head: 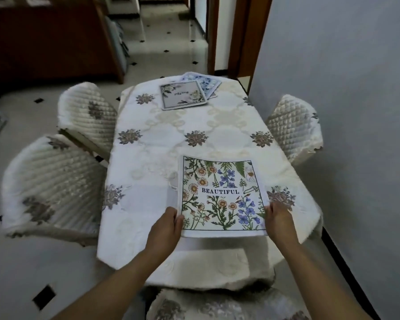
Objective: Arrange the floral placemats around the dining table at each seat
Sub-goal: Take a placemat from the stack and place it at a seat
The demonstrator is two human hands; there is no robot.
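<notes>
Cloth-covered table (153, 158) bears wildflower placemat (222, 195), grey placemat (183, 94), blue placemat (206, 83).

A square white fabric placemat printed with orange daisies, blue flowers, green stems and the word BEAUTIFUL (222, 196) lies at the near end of the cream, flower-patterned tablecloth-covered dining table (148, 158), a little right of the middle, its lettering facing the near edge. It looks flat on the cloth, its near corners pinched between the left hand (165, 229) and the right hand (278, 221). At the far end sits a grey square placemat with pale blooms and script lettering (183, 95), turned toward the far edge. It overlaps a white placemat with blue flowers (204, 85), skewed, at the far edge.
</notes>
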